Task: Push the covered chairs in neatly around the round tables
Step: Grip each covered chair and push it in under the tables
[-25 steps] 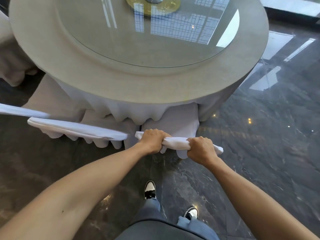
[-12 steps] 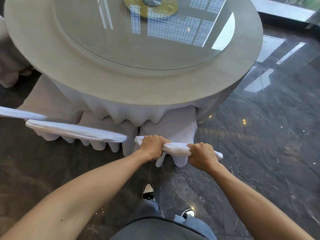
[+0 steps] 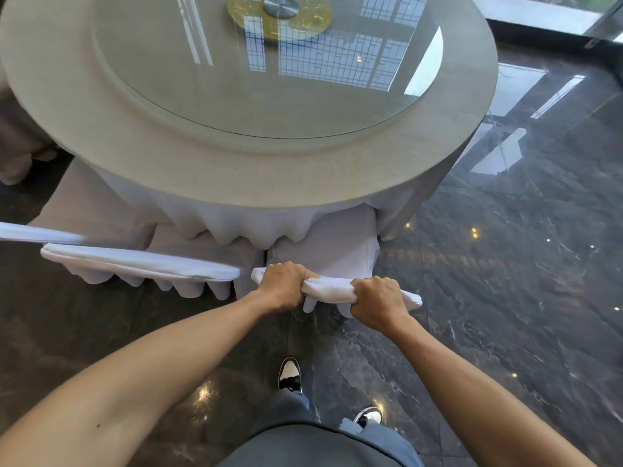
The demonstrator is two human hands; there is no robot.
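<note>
A white-covered chair (image 3: pixel 328 289) stands at the near edge of the round table (image 3: pixel 236 170), its seat partly under the draped tablecloth. Both hands grip the top of its backrest: my left hand (image 3: pixel 283 284) near the left end, my right hand (image 3: pixel 376 299) toward the right end. A second covered chair (image 3: pixel 141 264) sits just to the left, its backrest almost touching the one I hold. Part of a third chair's backrest (image 3: pixel 33 232) shows at the far left edge.
A glass turntable (image 3: pixel 269 69) with a gold centre tops the table. Dark polished marble floor (image 3: pixel 505 298) stretches to the right and behind me. Another draped shape (image 3: pixel 17 143) stands at the far left. My shoes (image 3: pixel 290 374) are on the floor just behind the chair.
The held chair has slid a little further under the table's edge, and I have stepped closer. Both hands keep the same grip on the backrest.
</note>
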